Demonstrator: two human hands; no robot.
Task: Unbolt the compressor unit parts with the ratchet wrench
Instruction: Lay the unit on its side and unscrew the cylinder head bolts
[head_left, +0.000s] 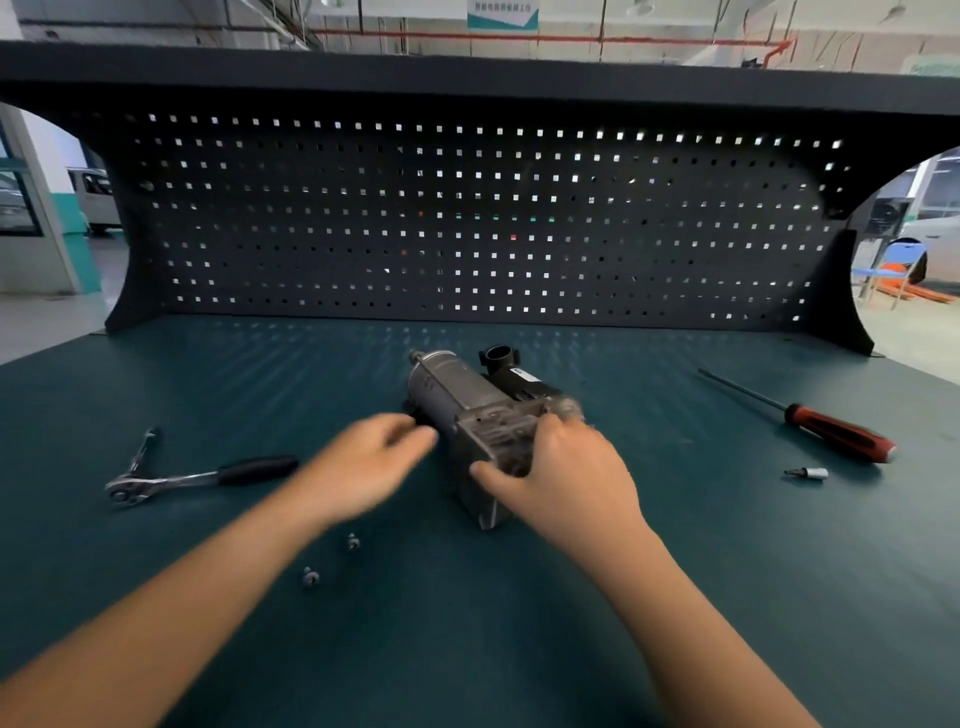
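The compressor unit lies on its side at the centre of the frame on the bench. Its cylindrical body points toward the upper left and its cast housing toward you. Your right hand has its grip clamped on the housing end, fingers curled over the top and thumb on the near face. Your left hand sits at the left flank of the cylinder; it is blurred, so you cannot tell whether its grip is apart or together.

Treat the unit as heavy, rigid metal. The smooth cylinder is likely to roll and slip, so take hold on the ribbed housing. Avoid loading the black port at the far end, which is probably fragile.

The ratchet wrench lies unheld at the left of the frame. Two loose bolts lie at lower centre.
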